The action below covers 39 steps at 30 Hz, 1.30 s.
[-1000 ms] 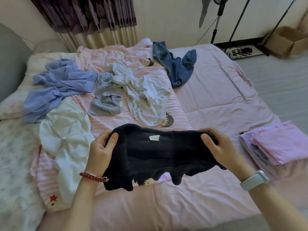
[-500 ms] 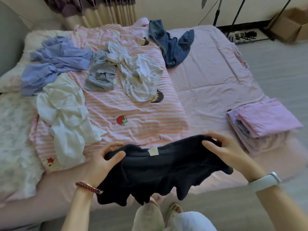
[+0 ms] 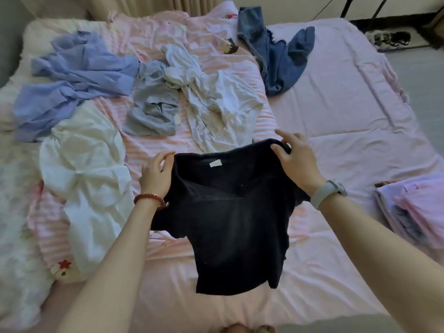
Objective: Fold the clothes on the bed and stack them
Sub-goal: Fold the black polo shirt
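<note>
Black shirt (image 3: 230, 212) hung over the bed (image 3: 336, 121), long axis running twelve to six; left hand (image 3: 156, 176) pinched its ten o'clock shoulder, right hand (image 3: 295, 162) its two o'clock shoulder, both equally near.

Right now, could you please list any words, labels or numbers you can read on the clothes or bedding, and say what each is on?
None can be read.
White tag inside the collar of the black shirt: too small to read.
Faint mark on the folded lilac clothes: too blurred to read.
</note>
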Each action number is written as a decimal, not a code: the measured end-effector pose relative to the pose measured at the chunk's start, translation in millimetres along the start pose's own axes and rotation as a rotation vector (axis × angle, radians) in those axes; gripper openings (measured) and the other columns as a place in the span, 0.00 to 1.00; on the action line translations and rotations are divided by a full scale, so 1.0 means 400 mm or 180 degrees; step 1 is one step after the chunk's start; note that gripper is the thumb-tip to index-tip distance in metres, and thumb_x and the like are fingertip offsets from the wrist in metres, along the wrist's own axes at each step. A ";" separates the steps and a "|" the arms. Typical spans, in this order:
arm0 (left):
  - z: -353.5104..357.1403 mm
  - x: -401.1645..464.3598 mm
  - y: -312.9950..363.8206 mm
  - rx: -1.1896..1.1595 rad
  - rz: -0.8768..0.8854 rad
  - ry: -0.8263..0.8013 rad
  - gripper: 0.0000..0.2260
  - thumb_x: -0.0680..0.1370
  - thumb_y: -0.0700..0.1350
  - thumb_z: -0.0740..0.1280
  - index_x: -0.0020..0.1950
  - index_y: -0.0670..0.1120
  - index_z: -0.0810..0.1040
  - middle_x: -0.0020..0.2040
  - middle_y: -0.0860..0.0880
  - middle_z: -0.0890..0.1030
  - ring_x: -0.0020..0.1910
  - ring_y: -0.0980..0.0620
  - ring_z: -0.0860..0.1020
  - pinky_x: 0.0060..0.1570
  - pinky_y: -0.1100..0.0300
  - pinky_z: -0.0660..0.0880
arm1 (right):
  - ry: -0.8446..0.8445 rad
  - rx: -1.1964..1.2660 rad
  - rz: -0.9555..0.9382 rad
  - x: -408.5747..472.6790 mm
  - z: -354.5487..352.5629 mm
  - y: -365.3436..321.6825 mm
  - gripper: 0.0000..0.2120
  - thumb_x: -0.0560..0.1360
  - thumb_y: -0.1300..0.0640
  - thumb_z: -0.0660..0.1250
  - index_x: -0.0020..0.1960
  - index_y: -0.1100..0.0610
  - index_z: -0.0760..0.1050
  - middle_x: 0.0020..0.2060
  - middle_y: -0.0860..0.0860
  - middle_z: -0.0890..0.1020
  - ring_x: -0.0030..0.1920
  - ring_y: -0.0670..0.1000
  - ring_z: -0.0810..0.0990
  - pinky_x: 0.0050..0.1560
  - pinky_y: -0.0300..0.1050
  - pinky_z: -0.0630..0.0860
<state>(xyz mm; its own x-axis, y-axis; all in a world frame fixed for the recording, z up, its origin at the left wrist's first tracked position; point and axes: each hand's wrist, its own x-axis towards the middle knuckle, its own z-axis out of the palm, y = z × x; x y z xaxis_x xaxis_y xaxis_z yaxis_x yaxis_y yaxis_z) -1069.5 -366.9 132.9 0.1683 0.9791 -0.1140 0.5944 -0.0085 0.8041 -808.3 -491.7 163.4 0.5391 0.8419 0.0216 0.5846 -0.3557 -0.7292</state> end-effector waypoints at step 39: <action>0.333 -0.424 -0.452 0.0219 -0.2342 0.1040 0.11 0.82 0.40 0.52 0.60 0.36 0.68 0.49 0.40 0.73 0.48 0.43 0.71 0.42 0.61 0.61 | 0.0197 0.0827 0.2651 -0.388 0.282 0.492 0.12 0.76 0.62 0.60 0.34 0.57 0.72 0.31 0.50 0.72 0.36 0.49 0.69 0.38 0.43 0.67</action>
<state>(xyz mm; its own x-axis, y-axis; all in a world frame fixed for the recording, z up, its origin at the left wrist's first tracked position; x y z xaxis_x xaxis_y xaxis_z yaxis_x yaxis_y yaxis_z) -1100.7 -558.4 -70.7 -0.5170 0.7485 -0.4153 0.5123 0.6593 0.5503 -845.1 -646.6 -60.6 0.7659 0.3231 -0.5559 -0.1667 -0.7353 -0.6569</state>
